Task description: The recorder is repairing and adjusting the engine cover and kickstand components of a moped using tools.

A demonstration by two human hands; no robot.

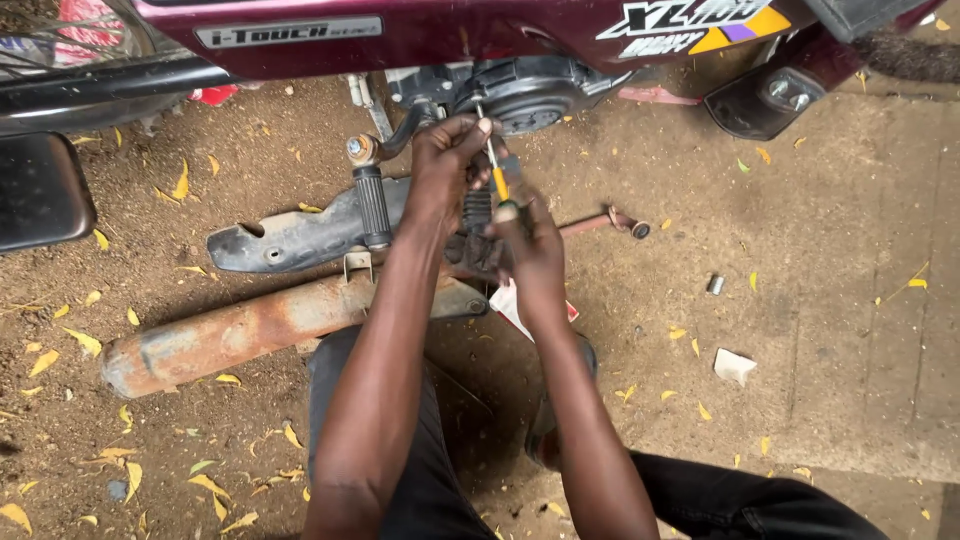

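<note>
1. Brown dirt ground [800,300] with yellow fallen leaves [45,360] lies all around me, and my dark trousers [420,480] are at the bottom of the view.
2. Near my knees lies a rusty exhaust pipe [230,335], and behind it a dark metal guard [290,238] with a ribbed footrest [373,205] across it.
3. My right hand [535,250] is closed around the handle of a screwdriver [497,180]; the handle is yellow and the thin steel shaft points up toward the engine cover [530,95].
4. My left hand [445,165] is clenched higher up, and its fingertips pinch the shaft near the tip, close to the cover.
5. I judge the screwdriver is light and stiff, and the bare shaft can be slippery, so the best hold is on the thick handle.
6. To the right, a small metal sleeve [715,284] and a scrap of paper [733,365] lie apart on the ground; a rod with a ring end [610,222] is just beyond my right hand.
7. Farthest is the dark red body of the motorcycle [450,35].
8. I see no container.
</note>
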